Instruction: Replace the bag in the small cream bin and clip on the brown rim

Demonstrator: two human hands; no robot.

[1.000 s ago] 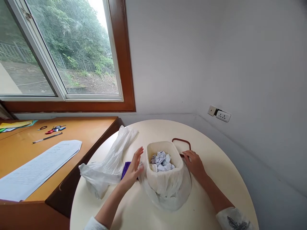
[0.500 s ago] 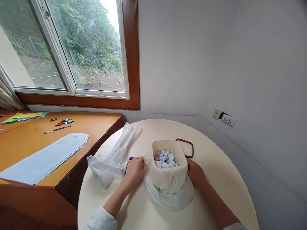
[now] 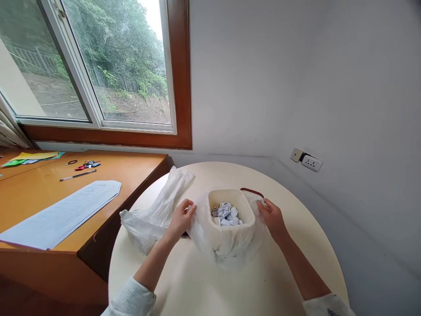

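A square-mouthed white bin (image 3: 247, 206) stands on the round table, with crumpled paper (image 3: 226, 214) inside. A thin, clear plastic bag (image 3: 201, 235) hangs around its outside. At the bin's left, my left hand (image 3: 181, 216) pinches the bag's edge between thumb and fingers. On the right, my right hand (image 3: 272, 216) pinches the opposite side of the bag, which is drawn up and outward. Behind the bin, a brown rim frame (image 3: 251, 191) lies partly hidden by the bag. A small dark purple item shows just below my left hand, mostly covered.
Another white plastic bag (image 3: 156, 215) lies crumpled on the left of the round table (image 3: 296, 263). The adjoining wooden desk (image 3: 138, 169) holds paper sheets (image 3: 66, 215), a pen (image 3: 78, 175), keys (image 3: 88, 165) and coloured papers (image 3: 36, 156). Walls stand behind and to the right.
Both hands have risen from beside the bin's lower sides, lifting the bag's edges that lay spread on the table. The left hand has left the purple item.
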